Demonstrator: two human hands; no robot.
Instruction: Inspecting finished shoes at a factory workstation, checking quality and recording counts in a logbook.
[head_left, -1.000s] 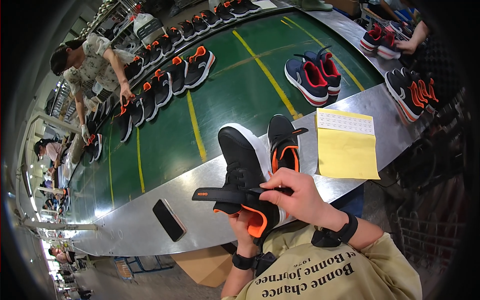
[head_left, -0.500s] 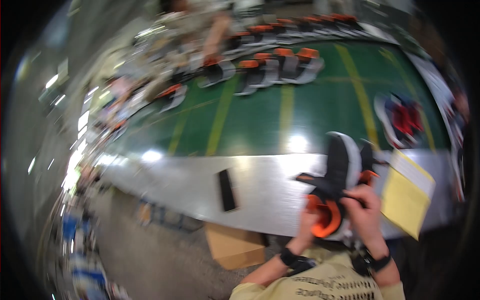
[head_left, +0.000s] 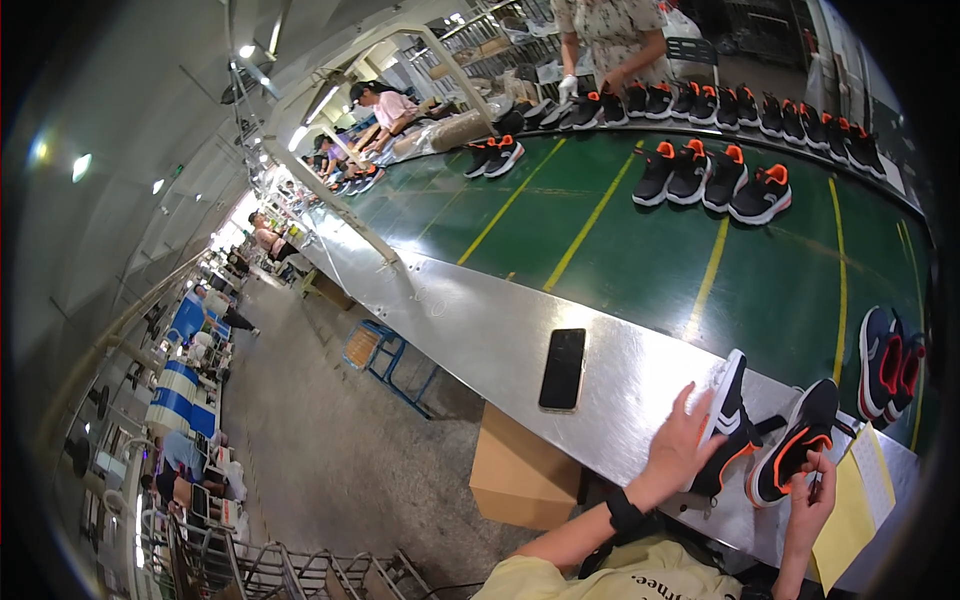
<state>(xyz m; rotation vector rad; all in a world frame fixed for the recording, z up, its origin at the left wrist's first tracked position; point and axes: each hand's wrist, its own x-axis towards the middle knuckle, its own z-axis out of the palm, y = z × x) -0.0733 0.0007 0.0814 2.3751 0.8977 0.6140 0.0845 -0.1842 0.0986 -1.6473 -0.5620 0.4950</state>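
Note:
Two black sneakers with orange linings are at the near right edge of the metal table. My left hand point(head_left: 677, 447) has its fingers spread and lies against the white sole of the left sneaker point(head_left: 733, 435), which is tipped on its side. Over the right sneaker point(head_left: 808, 420), my right hand point(head_left: 812, 492) has curled fingers at the orange collar, gripping its edge. Black straps stick out from the shoes. What lies inside the right sneaker's opening is partly hidden by my fingers.
A black phone point(head_left: 563, 370) lies on the metal table point(head_left: 480, 310). Yellow paper point(head_left: 850, 500) hangs at the right. Sneakers point(head_left: 710, 178) stand on the green belt point(head_left: 620, 260), red-lined ones point(head_left: 885, 370) at far right. A cardboard box point(head_left: 525, 470) is below; a co-worker point(head_left: 610, 45) stands opposite.
My view has turned, shifting the table's slant. My left hand has left the orange collar and now spreads against a sole. The two sneakers have come apart; my right hand is at the right one's collar.

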